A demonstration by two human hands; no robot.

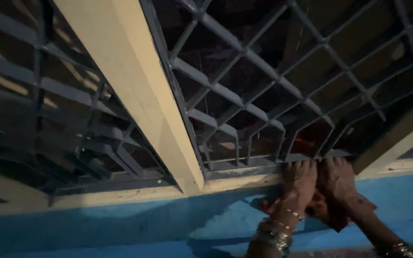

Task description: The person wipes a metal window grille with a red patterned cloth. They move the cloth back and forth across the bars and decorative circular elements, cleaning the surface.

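Both hands press what looks like a dark cloth against the window grille.

Two bare hands and forearms show in the dim light, with no sleeves in sight. The left hand has a stack of thin metallic bangles at the wrist, silvery and gold-toned, catching small glints. The right hand wears bangles too, seen lower down near the frame's edge, glittering faintly. Whether there are rings is hard to tell in this light
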